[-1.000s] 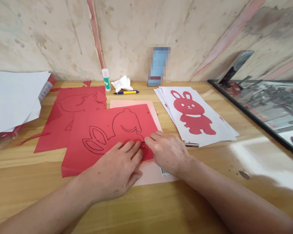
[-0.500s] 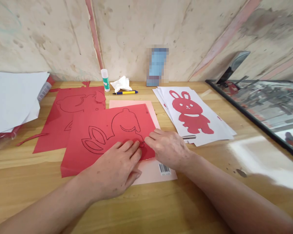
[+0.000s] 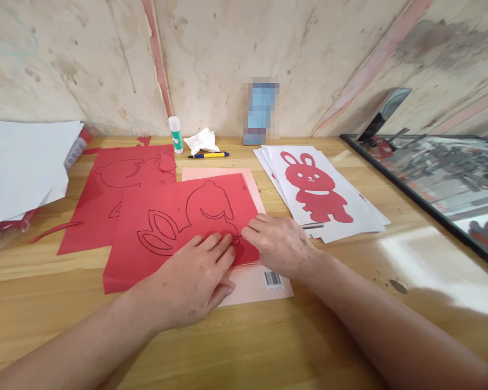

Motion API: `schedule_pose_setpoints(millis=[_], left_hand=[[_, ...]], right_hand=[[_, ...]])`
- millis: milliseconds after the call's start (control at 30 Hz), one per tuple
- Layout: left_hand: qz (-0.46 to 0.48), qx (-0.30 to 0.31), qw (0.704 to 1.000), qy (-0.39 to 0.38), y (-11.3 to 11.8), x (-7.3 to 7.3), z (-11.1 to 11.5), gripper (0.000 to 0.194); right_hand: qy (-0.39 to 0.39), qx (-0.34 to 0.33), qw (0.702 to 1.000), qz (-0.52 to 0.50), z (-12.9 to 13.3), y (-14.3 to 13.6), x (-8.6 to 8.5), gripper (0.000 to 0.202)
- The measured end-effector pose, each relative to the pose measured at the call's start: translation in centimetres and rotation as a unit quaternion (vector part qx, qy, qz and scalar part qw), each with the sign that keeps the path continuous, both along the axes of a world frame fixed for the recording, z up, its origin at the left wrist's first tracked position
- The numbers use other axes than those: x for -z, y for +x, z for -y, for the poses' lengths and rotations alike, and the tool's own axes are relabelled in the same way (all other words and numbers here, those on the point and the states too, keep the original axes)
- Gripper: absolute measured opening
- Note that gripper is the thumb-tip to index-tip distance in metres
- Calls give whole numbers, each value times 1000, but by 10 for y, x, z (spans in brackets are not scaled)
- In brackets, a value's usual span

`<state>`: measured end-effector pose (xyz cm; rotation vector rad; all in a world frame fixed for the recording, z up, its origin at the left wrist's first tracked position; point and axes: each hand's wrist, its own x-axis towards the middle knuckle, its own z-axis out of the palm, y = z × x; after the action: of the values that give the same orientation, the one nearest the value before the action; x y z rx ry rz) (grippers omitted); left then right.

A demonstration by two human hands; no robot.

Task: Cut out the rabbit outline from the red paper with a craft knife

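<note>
A red paper sheet (image 3: 146, 265) with a dark rabbit outline lies sideways on a pale pink board (image 3: 250, 287), whose barcode faces me. My left hand (image 3: 203, 271) rests palm-down on the sheet's lower middle, its fingers laid over the outline and its thumb out to the side. Close beside those fingertips, my right hand (image 3: 280, 244) is closed in a pinch over the drawn line at the sheet's right part. Whatever it grips is hidden under the fingers. Short pale slits show along the sheet's near edge, between the hands.
Another red sheet (image 3: 85, 211) lies left, with scraps. Behind stand a glue stick (image 3: 175, 135), a tissue (image 3: 202, 141) and a pen (image 3: 209, 155). At right, white papers (image 3: 350, 211) bear a red rabbit cutout (image 3: 319, 200); a slim silver tool (image 3: 312, 226) lies by their edge.
The view has shifted very slightly. Both hands stay at nearly the same spot on the red sheet, fingertips still close together.
</note>
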<state>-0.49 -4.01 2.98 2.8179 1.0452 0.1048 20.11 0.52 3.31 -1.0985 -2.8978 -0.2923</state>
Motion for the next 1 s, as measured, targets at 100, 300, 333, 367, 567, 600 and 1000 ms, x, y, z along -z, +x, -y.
schedule_pose_setpoints(millis=[100,300,333,367,567,600,1000], left_hand=[[6,8,1000,-10,-4,-2,-1,49],[-5,17,999,-31,-10,-6,-1,51],[-7,18,999,-33,-10,-6,-1,52],[-7,19,999,-35,-10,-6,-1,52],[-2,20,999,-43,-9,-7,-1,51],[0,19,999,-44,-9,-7,-1,50],[18,22,999,-39,-9,-6,-2,48]], right_hand=[[-11,16,1000,-6,1,1,0,23],[-20,79,996,-44,7,-5,-1,18],[-22,83,995,-45,8,-7,-1,19],[-23,86,995,-44,8,-8,0,19],[-43,96,994,-24,9,-15,2,21],[-47,96,994,-21,9,-16,2,21],[-22,67,997,-41,7,-16,6,23]])
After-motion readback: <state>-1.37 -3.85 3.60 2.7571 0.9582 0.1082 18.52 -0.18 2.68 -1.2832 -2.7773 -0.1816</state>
